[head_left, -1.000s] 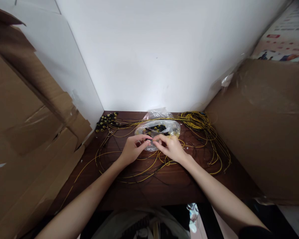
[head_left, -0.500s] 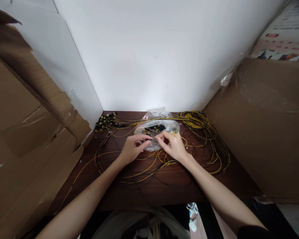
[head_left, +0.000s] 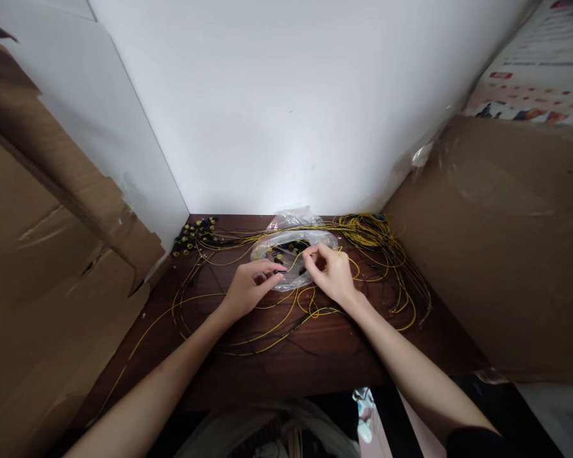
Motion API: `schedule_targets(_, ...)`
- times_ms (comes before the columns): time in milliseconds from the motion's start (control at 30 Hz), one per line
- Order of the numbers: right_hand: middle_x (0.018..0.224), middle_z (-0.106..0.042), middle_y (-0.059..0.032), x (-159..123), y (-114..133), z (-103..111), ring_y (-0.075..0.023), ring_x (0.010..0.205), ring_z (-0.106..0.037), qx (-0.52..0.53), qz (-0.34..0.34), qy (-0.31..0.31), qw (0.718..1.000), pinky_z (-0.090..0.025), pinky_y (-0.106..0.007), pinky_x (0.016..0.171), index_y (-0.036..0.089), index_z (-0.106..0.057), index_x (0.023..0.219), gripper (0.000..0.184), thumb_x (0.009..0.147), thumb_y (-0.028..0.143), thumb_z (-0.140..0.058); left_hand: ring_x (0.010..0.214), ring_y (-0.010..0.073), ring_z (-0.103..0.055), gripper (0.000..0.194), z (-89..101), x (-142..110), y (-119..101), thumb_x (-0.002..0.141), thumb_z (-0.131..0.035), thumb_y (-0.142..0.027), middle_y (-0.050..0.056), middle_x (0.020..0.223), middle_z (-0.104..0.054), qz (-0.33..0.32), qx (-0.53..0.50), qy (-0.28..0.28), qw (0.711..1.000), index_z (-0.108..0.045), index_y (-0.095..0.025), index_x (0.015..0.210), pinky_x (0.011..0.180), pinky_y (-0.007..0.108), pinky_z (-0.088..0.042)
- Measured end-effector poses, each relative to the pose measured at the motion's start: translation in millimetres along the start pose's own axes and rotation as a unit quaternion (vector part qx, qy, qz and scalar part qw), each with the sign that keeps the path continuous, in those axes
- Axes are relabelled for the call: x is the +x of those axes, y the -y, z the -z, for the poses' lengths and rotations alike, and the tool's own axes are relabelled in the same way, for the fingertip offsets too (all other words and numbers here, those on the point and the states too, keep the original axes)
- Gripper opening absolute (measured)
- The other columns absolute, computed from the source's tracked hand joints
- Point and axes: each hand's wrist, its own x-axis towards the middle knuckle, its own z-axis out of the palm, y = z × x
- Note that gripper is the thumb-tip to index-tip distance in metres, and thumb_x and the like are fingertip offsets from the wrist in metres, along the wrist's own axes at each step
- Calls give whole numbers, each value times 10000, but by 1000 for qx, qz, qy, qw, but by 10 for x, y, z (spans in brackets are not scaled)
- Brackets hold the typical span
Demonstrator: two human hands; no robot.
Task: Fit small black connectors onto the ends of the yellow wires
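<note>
Between thumb and fingertips my left hand (head_left: 248, 287) pinches a small black connector piece (head_left: 280, 272). A yellow wire (head_left: 293, 262) runs from near that piece to my right hand (head_left: 332, 272), whose thumb and forefinger are closed on it. Whether the wire's end sits inside the black piece is too small to tell. Just behind and beneath both hands lies an open clear plastic bag (head_left: 260, 249) with several black and yellow connector pieces (head_left: 293, 247) in it.
A heap of black connectors with yellow ends (head_left: 191, 235) lies at the back left. Coiled yellow and black wires (head_left: 367, 230) sit at the back right, and loose loops cross the dark wooden table (head_left: 267, 375). Cardboard walls (head_left: 42, 267) stand at both sides, a white panel (head_left: 286, 127) behind.
My hands have drawn slightly apart, so a longer stretch of yellow wire shows between them. The whole view has shifted a little.
</note>
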Motion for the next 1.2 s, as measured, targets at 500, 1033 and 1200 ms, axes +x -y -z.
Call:
schedule_targets(500,668,-606,29,-76,47,-74,-85,538,-531,59,117,175,976,-415,-202,555,176,-408,1257,409,857,224,-482,582,83,-539,177,24,11,-6,787,-572,-249,45,815,-653,-25,-17,-3,1000,-684,-179,905,469,176,-420)
schedule_targets(1033,618,-560,23,-60,32,-88,-75,516,-484,70,139,123,980,-384,-197,529,157,-577,978,162,872,240,-487,638,84,-538,171,17,-4,20,793,-574,-223,53,916,-620,-30,-25,-10,999,-683,-179,918,477,172,-426)
schedule_targets(1200,605,-561,15,-61,39,-85,-79,515,-491,69,144,111,981,-379,-198,521,156,-598,885,143,874,239,-482,622,82,-524,170,20,1,19,793,-574,-220,54,900,-612,-45,-23,-11,999,-684,-179,916,464,166,-421)
